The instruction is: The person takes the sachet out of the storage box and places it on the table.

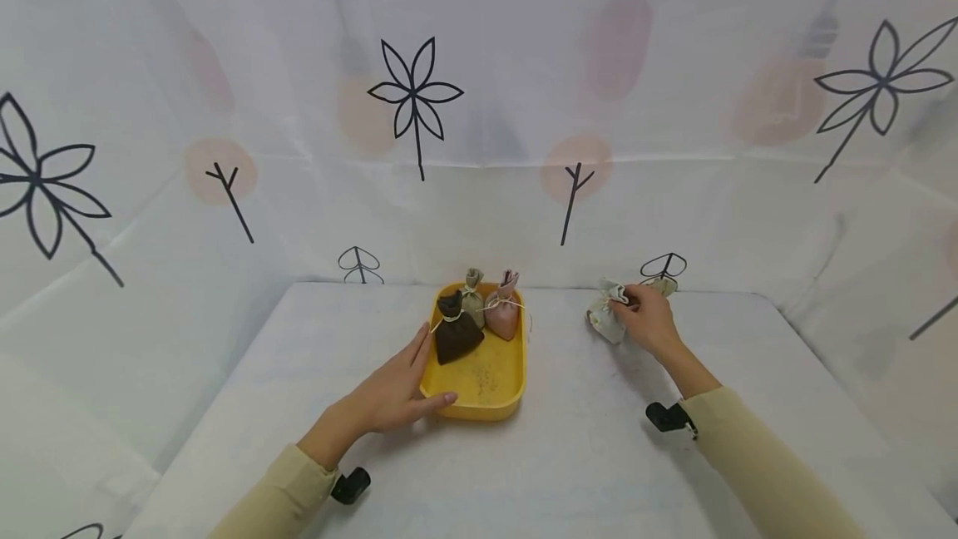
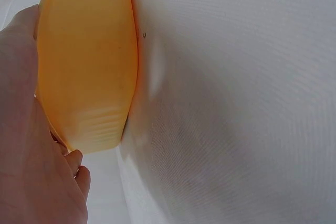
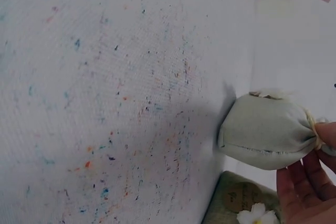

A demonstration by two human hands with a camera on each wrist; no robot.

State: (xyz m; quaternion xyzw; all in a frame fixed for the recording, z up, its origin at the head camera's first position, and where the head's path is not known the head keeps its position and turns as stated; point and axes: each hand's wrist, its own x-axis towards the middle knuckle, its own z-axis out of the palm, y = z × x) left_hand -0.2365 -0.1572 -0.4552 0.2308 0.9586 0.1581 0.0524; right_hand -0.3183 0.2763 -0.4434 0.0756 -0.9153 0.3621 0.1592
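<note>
My left hand (image 1: 392, 389) rests against the left side of a yellow tray (image 1: 482, 412), its fingers stretched along the wall and its thumb over the near rim. A dark brown drawstring pouch (image 1: 456, 339), an olive pouch (image 1: 473, 299) and a pink pouch (image 1: 502, 316) sit at the tray's far end. To the right of the tray, my right hand (image 1: 653, 318) pinches the tied neck of a pale grey-green pouch (image 3: 265, 132). Close beside that hand is a darker green pouch (image 3: 236, 195) with a round tag and a white flower, largely hidden in the head view.
A white cloth (image 1: 584, 456) with small coloured specks covers the table. White curtains (image 1: 479, 131) printed with line-drawn flowers hang around the back and sides. Each wrist carries a small black camera (image 1: 352, 486).
</note>
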